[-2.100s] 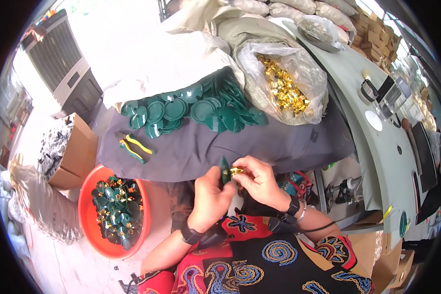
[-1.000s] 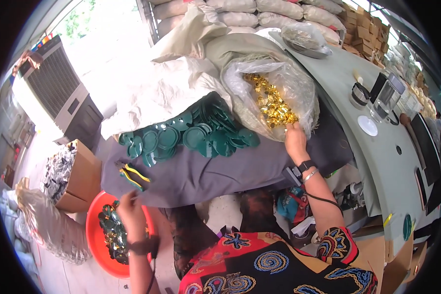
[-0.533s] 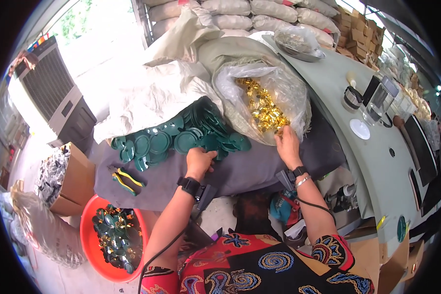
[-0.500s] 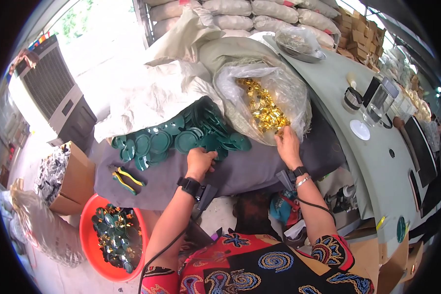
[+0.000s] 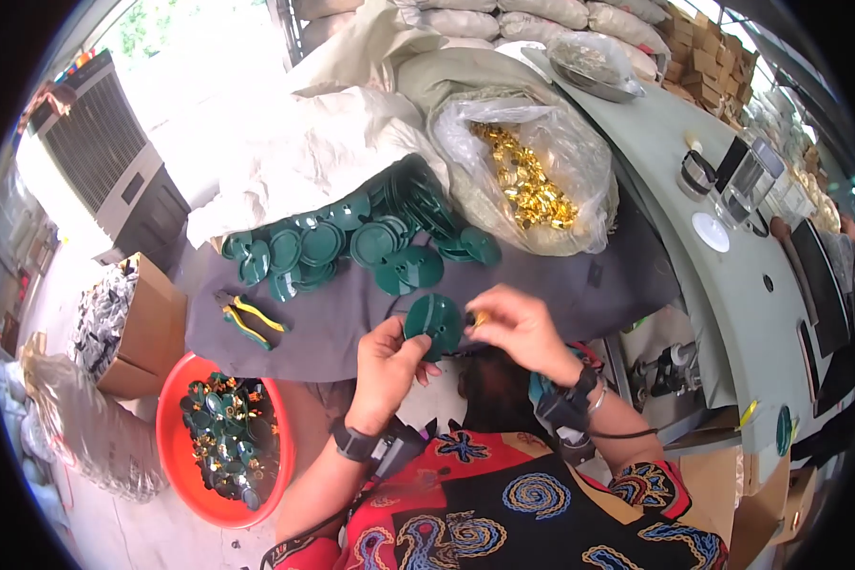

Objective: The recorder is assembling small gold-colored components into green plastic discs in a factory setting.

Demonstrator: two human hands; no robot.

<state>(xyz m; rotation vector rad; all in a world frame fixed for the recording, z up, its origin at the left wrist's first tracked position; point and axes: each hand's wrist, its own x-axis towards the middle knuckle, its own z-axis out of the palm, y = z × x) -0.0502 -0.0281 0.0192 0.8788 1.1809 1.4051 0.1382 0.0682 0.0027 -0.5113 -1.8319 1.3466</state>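
My left hand [image 5: 389,366] grips a round dark green plastic disc [image 5: 433,326] by its edge, thumb on the face that shows. Right beside the disc, my right hand [image 5: 518,328] pinches a small gold piece [image 5: 477,318] between thumb and fingertips; its exact shape is too small to make out. Beyond my hands, a heap of green discs [image 5: 323,244] spills from a white woven sack [image 5: 313,161] onto the dark cloth [image 5: 342,313]. To its right, many shiny gold pieces [image 5: 527,185] lie in a clear plastic bag [image 5: 589,161] inside another sack.
Yellow-handled pliers [image 5: 249,320] rest on the cloth at left. Below stands a red basin [image 5: 173,456] of green and gold parts, near a cardboard box [image 5: 147,328]. A pale green table [image 5: 665,171] with a glass jug [image 5: 746,185] runs along the right. A grey air cooler [image 5: 104,152] stands behind left.
My left hand has lifted a green disc from the heap and drawn it nearer. From the bag, my right hand has come back leftward to the disc with a gold piece.
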